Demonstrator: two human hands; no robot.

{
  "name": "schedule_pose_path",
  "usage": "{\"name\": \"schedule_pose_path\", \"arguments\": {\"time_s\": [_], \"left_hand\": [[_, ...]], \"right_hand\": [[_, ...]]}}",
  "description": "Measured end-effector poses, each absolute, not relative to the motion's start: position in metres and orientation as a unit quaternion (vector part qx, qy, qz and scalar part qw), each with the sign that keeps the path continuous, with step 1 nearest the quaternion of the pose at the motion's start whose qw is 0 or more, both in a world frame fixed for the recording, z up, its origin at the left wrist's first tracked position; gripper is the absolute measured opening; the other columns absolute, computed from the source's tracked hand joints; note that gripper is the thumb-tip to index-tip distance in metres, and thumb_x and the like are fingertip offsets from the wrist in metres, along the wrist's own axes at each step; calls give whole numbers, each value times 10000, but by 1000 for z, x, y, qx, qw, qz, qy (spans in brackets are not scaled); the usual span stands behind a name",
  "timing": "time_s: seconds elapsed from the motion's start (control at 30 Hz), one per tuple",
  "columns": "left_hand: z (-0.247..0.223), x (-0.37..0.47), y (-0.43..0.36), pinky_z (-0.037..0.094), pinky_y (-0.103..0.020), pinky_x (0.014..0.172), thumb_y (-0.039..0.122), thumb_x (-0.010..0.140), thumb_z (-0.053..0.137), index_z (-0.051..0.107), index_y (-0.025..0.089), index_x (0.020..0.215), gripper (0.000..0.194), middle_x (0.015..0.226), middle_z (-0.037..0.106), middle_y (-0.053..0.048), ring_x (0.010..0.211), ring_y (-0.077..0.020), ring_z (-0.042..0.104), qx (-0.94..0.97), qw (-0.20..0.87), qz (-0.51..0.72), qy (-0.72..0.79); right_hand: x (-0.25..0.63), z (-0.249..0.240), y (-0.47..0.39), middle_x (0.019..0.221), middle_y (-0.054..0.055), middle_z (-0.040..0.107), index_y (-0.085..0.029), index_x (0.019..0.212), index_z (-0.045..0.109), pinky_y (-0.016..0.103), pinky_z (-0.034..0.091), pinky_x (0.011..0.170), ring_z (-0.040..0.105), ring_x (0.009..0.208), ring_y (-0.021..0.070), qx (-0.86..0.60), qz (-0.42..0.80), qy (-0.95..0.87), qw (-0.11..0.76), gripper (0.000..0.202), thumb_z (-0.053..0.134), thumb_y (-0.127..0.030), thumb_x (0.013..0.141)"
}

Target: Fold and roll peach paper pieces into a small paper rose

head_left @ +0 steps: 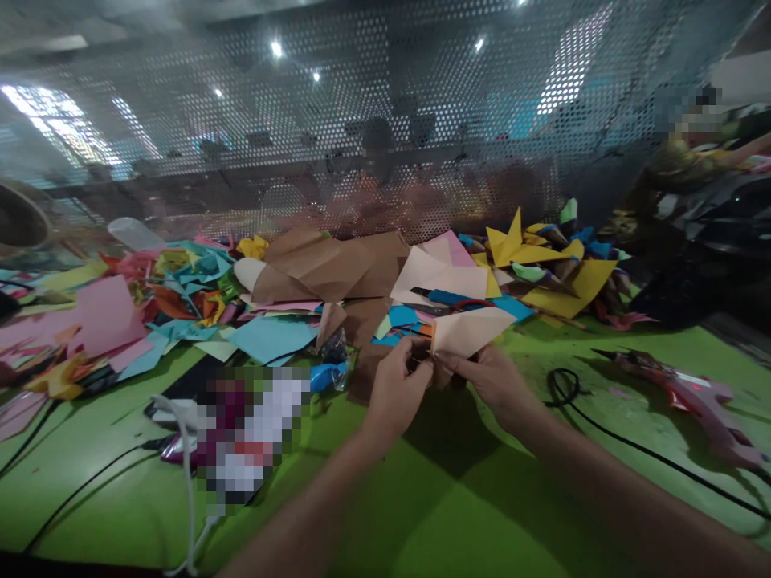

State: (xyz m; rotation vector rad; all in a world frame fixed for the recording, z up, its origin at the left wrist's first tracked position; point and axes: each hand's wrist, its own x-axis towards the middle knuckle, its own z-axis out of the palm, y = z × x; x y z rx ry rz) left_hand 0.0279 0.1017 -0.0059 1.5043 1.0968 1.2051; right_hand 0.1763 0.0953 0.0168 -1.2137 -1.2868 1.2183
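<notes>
Cream paper (475, 331) apparently pinched at its lower left edge between left fingers (422, 373) and right fingers (467, 367).

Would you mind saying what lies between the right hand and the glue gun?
Between the right hand and the glue gun, the head view shows a looped black cord and a pinkish scrap on the table.

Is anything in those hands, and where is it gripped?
A folded cream paper: the right hand grips its lower edge; the left hand is at its lower left corner, grip unclear.
</notes>
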Motion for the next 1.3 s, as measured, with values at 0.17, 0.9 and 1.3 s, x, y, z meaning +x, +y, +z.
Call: {"name": "schedule_pose_path", "arguments": {"time_s": [0.17,0.9,1.3], "left_hand": [[-5,27,103,520,-247,742,170,838,570,648,166,970,153,958,713,-54,848,-156,659,604,466,482,431],[-2,30,102,523,-251,746,32,763,520,647,149,938,246,905,731,-56,827,-160,680,579,504,471,434],[-3,30,101,544,-282,769,60,750,577,659,162,993,275,939,744,-53,838,-179,704,618,434,460,467]], "right_hand": [[174,20,97,586,16,654,-167,685,666,277,433,517,555,533,158,-491,523,-493,492,291,793,-428,663],[178,14,99,681,33,674,-169,756,670,306,470,574,582,618,186,-518,487,-491,502,243,756,-372,655],[178,13,100,787,74,737,-157,821,707,334,491,644,636,713,228,-527,450,-513,507,285,742,-396,668]]}}
